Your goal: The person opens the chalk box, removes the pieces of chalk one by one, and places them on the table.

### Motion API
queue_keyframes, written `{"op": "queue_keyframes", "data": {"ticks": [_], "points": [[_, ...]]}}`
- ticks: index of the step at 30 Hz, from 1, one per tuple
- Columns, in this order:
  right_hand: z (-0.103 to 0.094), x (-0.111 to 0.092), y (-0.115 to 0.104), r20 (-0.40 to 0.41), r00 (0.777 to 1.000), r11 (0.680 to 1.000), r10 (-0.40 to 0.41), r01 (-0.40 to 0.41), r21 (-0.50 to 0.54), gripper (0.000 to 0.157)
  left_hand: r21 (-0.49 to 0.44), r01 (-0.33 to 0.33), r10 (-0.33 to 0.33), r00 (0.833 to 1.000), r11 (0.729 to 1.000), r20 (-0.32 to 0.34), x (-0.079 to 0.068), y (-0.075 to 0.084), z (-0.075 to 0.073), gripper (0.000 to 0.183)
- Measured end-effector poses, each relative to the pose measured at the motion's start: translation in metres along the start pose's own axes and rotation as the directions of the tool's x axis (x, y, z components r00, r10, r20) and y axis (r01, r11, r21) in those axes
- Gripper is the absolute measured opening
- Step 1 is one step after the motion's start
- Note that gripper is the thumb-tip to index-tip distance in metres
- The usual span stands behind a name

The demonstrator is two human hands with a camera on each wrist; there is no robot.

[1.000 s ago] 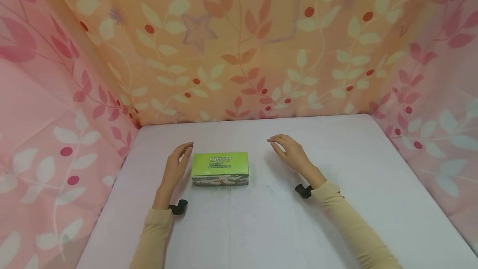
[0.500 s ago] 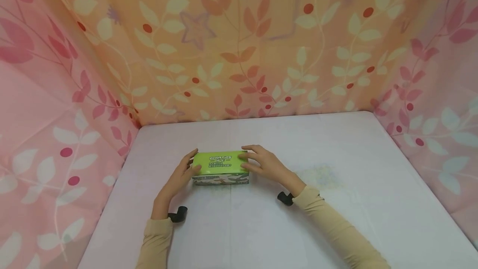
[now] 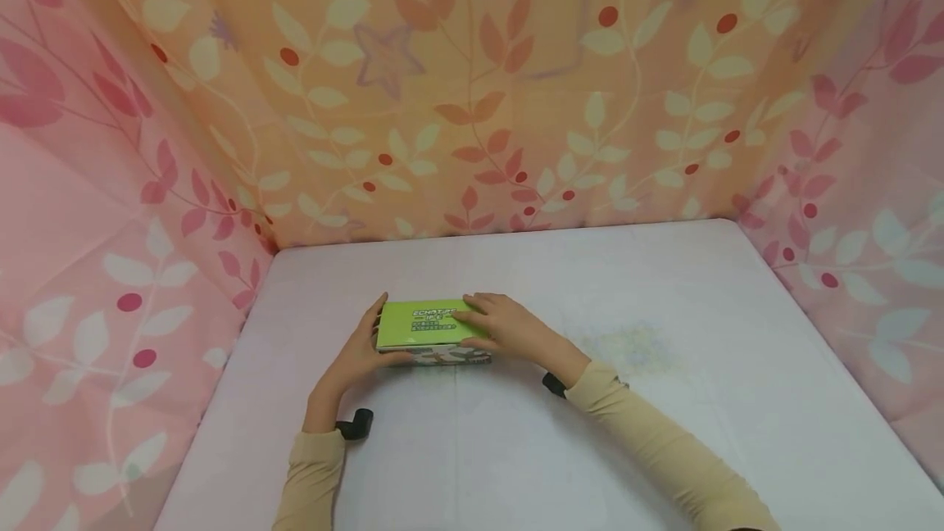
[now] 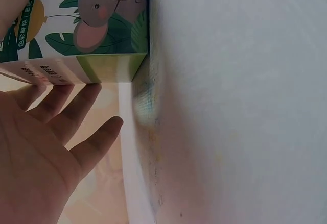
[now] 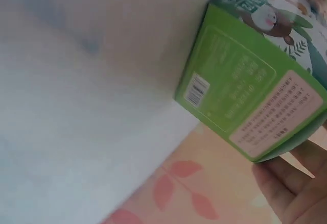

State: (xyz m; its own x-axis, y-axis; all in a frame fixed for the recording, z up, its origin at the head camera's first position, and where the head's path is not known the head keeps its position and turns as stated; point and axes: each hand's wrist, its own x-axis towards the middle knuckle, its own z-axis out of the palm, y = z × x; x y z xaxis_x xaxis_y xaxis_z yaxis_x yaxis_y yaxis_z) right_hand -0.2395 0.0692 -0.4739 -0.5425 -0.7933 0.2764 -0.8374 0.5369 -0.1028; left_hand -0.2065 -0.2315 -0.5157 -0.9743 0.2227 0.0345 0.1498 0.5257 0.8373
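A small cardboard box (image 3: pixel 409 333) with a bright green top lies on the white table. In the left wrist view its front (image 4: pixel 110 9) carries an elephant drawing. My left hand (image 3: pixel 359 356) holds the left end, thumb along the front and fingers against the end panel. At the right end, my right hand (image 3: pixel 512 334) grips the box, with its fingers over the top and its thumb at the front edge. The right wrist view shows the green end panel (image 5: pixel 225 76) with a barcode, and fingertips at the edge of the top.
The white table (image 3: pixel 627 449) has a faint yellowish stain (image 3: pixel 627 348) right of the box. Floral curtains (image 3: pixel 472 105) stand round the back and both sides. Each wrist wears a small black camera (image 3: pixel 357 424).
Both hands have come in to the box, the right hand moving left from well apart. The left thumb has shifted down onto the front. The box stays about in place.
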Motion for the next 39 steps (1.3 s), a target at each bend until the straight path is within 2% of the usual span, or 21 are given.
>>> {"op": "queue_keyframes", "data": {"ticks": [7, 11, 17, 22, 24, 26, 29, 33, 39], "points": [[-0.005, 0.005, -0.006, 0.09, 0.993, 0.969, -0.07, 0.089, -0.231, 0.05, -0.016, -0.019, 0.019, 1.0, 1.0, -0.009, 0.003, -0.003, -0.001, 0.114], [-0.005, 0.004, -0.006, 0.09, 0.992, 0.963, -0.087, 0.107, -0.247, 0.047, -0.02, 0.002, -0.002, 1.0, 1.0, -0.009, 0.005, -0.005, 0.001, 0.113], [0.003, 0.003, -0.002, -0.006, 0.99, 0.962, -0.141, 0.136, -0.237, 0.047, -0.04, -0.006, 0.006, 1.0, 0.999, -0.011, 0.005, -0.006, 0.0, 0.113], [-0.002, 0.006, -0.002, -0.014, 0.993, 0.983, -0.116, 0.113, -0.147, 0.045, -0.028, -0.011, 0.01, 1.0, 1.0, -0.009, 0.005, -0.004, 0.0, 0.11], [-0.012, 0.01, -0.004, 0.011, 0.998, 0.998, -0.06, 0.06, -0.034, 0.04, -0.027, -0.016, 0.016, 1.0, 1.0, -0.01, 0.005, -0.003, 0.0, 0.11], [-0.019, 0.014, -0.002, 0.039, 0.999, 0.998, -0.001, -0.001, 0.055, 0.036, -0.023, -0.018, 0.018, 1.0, 1.0, -0.006, 0.005, -0.003, 0.0, 0.111], [-0.026, 0.021, 0.003, 0.079, 0.993, 0.979, 0.092, -0.105, 0.174, 0.034, -0.044, 0.017, -0.017, 1.0, 0.999, 0.007, 0.004, -0.002, 0.001, 0.111], [-0.031, 0.027, 0.011, 0.1, 0.982, 0.943, 0.162, -0.184, 0.278, 0.034, -0.022, 0.082, -0.081, 0.996, 0.996, 0.023, 0.003, -0.002, 0.002, 0.114], [-0.033, 0.038, 0.027, 0.063, 0.964, 0.866, 0.258, -0.259, 0.429, 0.032, -0.01, 0.079, -0.079, 0.997, 0.997, 0.02, 0.003, -0.004, 0.002, 0.118]]}}
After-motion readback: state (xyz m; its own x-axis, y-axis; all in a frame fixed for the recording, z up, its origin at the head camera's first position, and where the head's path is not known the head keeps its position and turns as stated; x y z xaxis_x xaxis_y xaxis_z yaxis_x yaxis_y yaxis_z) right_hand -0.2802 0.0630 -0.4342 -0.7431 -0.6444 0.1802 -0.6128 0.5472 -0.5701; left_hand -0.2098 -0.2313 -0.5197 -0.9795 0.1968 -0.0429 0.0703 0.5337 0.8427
